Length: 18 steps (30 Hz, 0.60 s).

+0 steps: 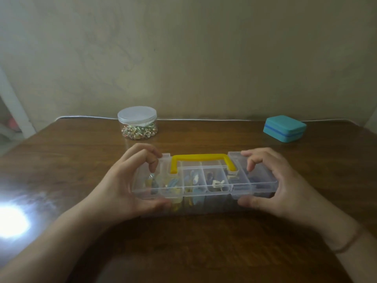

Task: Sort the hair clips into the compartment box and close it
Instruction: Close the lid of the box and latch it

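A clear plastic compartment box (pixel 242 188) with a yellow handle (pixel 200 157) lies in the middle of the wooden table. Its transparent lid is down over the compartments. Through the lid I see several hair clips (pixel 217 183), blue, white and yellowish, spread over the compartments. My left hand (pixel 130 180) grips the box's left end, fingers curled on the far edge and thumb on the near side. My right hand (pixel 271 180) grips the right end the same way, fingertips on the far clasp and thumb against the front.
A round clear jar (pixel 137 122) with a white lid, holding small colourful pieces, stands behind the box at the left. A teal closed case (pixel 284 128) sits at the back right. A bright glare (pixel 10 221) lies on the table at the left edge.
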Available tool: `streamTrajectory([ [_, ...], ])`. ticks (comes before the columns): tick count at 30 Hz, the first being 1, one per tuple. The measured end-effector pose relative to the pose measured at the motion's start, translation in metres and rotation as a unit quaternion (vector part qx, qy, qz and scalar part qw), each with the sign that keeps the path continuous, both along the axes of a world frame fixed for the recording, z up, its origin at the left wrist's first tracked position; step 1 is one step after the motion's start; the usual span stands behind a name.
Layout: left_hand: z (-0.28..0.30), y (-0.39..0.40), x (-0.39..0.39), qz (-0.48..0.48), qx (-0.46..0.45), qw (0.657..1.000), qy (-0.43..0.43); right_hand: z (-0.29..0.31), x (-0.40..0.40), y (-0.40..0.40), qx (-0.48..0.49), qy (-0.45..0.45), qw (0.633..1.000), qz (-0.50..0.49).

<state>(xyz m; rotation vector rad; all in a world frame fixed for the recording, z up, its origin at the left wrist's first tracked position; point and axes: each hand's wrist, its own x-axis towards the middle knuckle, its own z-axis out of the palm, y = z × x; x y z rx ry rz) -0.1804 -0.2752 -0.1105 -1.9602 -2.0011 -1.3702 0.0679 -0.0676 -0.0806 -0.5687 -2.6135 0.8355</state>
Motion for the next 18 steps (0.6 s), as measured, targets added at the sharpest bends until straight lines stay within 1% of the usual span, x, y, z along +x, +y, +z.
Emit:
streamTrajectory([
  [2, 0.002, 0.001, -0.001, 0.022, 0.001, 0.999, 0.039, 0.0, -0.002, -0.001, 0.024, -0.005, 1.0, -0.006],
  [6, 0.0, 0.004, -0.001, 0.045, 0.004, 0.997, 0.056, -0.005, -0.01, -0.004, 0.093, -0.008, 0.995, -0.035],
  [7, -0.002, 0.005, -0.002, 0.056, 0.005, 0.996, 0.074, -0.008, -0.011, -0.006, 0.119, -0.005, 0.992, -0.044],
  [9, -0.003, 0.005, -0.004, 0.101, 0.028, 0.982, 0.16, -0.012, -0.012, -0.009, 0.193, 0.01, 0.979, -0.062],
  [10, -0.003, 0.005, -0.002, 0.125, 0.042, 0.971, 0.202, -0.014, -0.012, -0.01, 0.239, 0.034, 0.968, -0.069],
  [12, -0.001, 0.006, 0.008, 0.151, 0.068, 0.954, 0.25, -0.017, -0.011, -0.013, 0.317, 0.095, 0.942, -0.057],
  [13, 0.0, 0.007, 0.013, 0.157, 0.079, 0.946, 0.273, -0.018, -0.012, -0.014, 0.349, 0.107, 0.93, -0.045],
  [15, 0.0, 0.013, 0.02, 0.171, 0.074, 0.93, 0.317, -0.015, -0.015, -0.014, 0.39, 0.081, 0.917, -0.032],
  [18, 0.003, 0.032, 0.015, 0.206, 0.059, 0.914, 0.346, -0.004, -0.029, 0.0, 0.388, 0.019, 0.921, -0.037],
])
